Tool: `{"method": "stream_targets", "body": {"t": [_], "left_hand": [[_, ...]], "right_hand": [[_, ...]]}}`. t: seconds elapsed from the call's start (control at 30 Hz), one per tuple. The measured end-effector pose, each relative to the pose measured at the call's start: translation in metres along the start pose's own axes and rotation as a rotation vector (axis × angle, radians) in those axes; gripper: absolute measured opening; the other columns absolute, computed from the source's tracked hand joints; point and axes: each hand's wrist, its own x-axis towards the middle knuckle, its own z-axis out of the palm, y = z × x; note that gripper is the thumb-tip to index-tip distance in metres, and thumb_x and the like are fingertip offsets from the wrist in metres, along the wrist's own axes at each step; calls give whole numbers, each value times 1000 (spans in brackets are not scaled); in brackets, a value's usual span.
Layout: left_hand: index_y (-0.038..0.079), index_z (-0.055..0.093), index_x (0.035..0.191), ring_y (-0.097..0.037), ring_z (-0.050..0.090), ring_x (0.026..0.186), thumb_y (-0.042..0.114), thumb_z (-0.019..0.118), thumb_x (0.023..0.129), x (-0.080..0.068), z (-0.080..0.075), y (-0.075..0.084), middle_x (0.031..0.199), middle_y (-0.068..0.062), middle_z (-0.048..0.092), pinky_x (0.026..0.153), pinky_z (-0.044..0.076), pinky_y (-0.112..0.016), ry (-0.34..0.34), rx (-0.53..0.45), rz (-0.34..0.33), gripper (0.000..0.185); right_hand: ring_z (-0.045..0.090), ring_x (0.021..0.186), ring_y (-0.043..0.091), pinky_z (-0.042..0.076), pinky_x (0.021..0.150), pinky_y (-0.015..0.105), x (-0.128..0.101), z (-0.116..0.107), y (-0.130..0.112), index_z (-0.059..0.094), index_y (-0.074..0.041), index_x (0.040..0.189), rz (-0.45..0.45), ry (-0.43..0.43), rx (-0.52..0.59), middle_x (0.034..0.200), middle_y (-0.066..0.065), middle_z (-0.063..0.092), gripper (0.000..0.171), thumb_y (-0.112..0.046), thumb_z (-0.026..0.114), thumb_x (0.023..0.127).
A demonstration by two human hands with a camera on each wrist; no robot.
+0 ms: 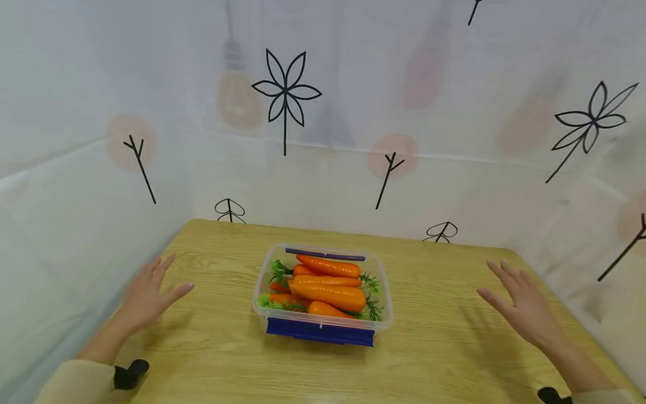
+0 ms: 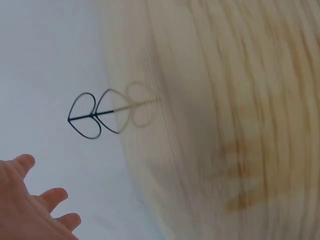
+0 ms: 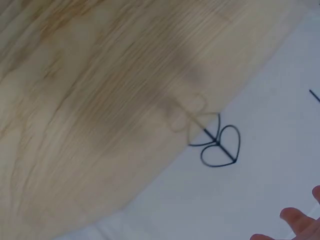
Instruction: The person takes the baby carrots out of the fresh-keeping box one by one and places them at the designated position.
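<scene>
Left hand [image 1: 145,296] and right hand [image 1: 524,308] hovering released, fingers spread.
Head view alone is showing carrots [image 1: 328,294] lying in a blue-latched container [image 1: 320,331]; wrist views are showing tabletop [image 2: 280,100], printed backdrop [image 2: 45,55].

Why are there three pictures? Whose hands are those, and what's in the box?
That's a person's left hand and right hand, not a robot. The big picture comes from a camera worn on the head. The two small ones come from wrist cameras, so each shows just part of one hand and the wooden table. On the table sits a see-through box with blue clips, holding orange carrots and leafy green bits. The hands are on either side, not touching it, and hold nothing.
</scene>
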Motion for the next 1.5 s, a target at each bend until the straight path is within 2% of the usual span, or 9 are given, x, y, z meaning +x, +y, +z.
{"method": "stream_targets", "body": {"t": [0.2,0.4,0.7,0.97,1.17,1.3,1.5], "left_hand": [[-4,15,146,-54,14,127,35,60,89,3,6,19,142,-35,17,94,16,-70,-13,-206,44,82],[3,11,148,-51,17,129,38,59,90,5,10,32,145,-31,17,93,23,-68,-69,-275,2,83],[5,17,147,-48,23,128,34,64,88,7,22,46,144,-29,23,94,35,-58,-89,-424,-13,81],[10,24,146,-44,31,126,37,67,85,11,31,55,142,-24,30,87,43,-56,-104,-452,-42,79],[14,25,146,-41,34,126,37,67,85,14,37,64,141,-21,31,87,44,-54,-152,-510,-62,78],[15,25,145,-41,36,125,34,67,85,15,41,70,141,-22,31,86,46,-50,-190,-581,-81,76],[9,25,144,-44,35,123,22,68,86,19,52,78,139,-27,27,82,50,-41,-244,-771,-99,74]], "right_hand": [[-6,132,50,-2,89,76,5,6,-17,18,-14,149,-28,3,62,149,25,10,66,-27,52,95],[-4,134,46,2,90,75,9,11,-33,21,-17,149,-56,-8,122,150,21,12,65,-25,55,94],[-1,135,44,10,88,76,13,21,-49,23,-20,148,-75,-43,201,151,18,14,66,-23,58,92],[5,135,44,17,88,74,18,28,-64,28,-19,147,-91,-49,207,150,17,19,68,-24,63,89],[8,134,45,16,89,74,21,33,-71,29,-17,147,-112,-51,219,149,16,21,70,-24,66,87],[12,133,45,19,89,72,24,38,-78,31,-18,146,-130,-51,205,148,16,25,71,-25,68,85],[18,131,46,23,89,70,27,45,-88,35,-17,144,-166,-43,201,146,16,30,72,-26,71,82]]}}
